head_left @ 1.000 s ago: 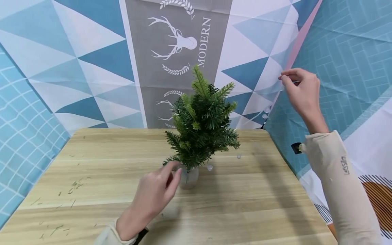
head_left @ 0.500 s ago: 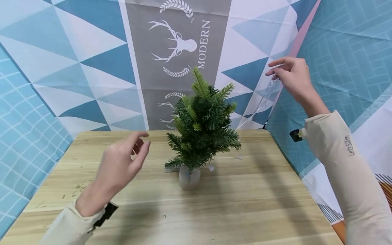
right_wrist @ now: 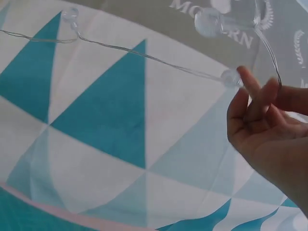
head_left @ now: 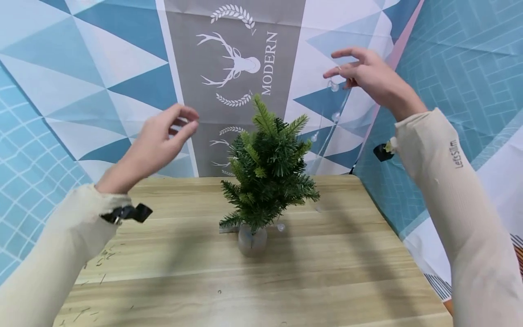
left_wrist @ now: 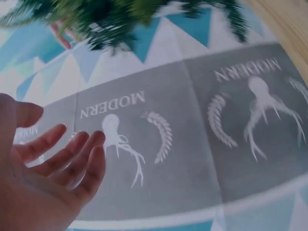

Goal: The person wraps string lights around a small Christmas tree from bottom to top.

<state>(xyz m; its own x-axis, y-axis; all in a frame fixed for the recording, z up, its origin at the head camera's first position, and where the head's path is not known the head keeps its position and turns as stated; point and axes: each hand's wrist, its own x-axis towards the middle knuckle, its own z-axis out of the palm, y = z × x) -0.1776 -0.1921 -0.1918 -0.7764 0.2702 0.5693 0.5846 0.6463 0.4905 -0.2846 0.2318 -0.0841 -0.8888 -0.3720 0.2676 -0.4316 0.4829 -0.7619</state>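
Observation:
A small artificial Christmas tree (head_left: 271, 170) stands upright in a pale round base (head_left: 251, 243) on the wooden table. Raised at its upper right, my right hand (head_left: 369, 75) pinches the thin wire of a string of lights with clear round bulbs (right_wrist: 208, 22). From the fingers the string hangs down toward the right side of the tree, and one bulb (head_left: 281, 227) lies beside the base. My left hand (head_left: 159, 136) is in the air to the left of the tree, fingers loosely bent and holding nothing. Branches hide where the string runs through the tree.
Behind the table (head_left: 343, 254) hangs a patterned cloth (head_left: 135, 72) with triangles and a deer print. Loose green needle bits (head_left: 104, 259) are scattered on the table's left side. A flat strip (head_left: 228, 229) lies behind the base.
My left hand has left the tree's base, swung left, then risen toward the treetop's height. My right hand has moved left and up with the light string, lifting more bulbs into view.

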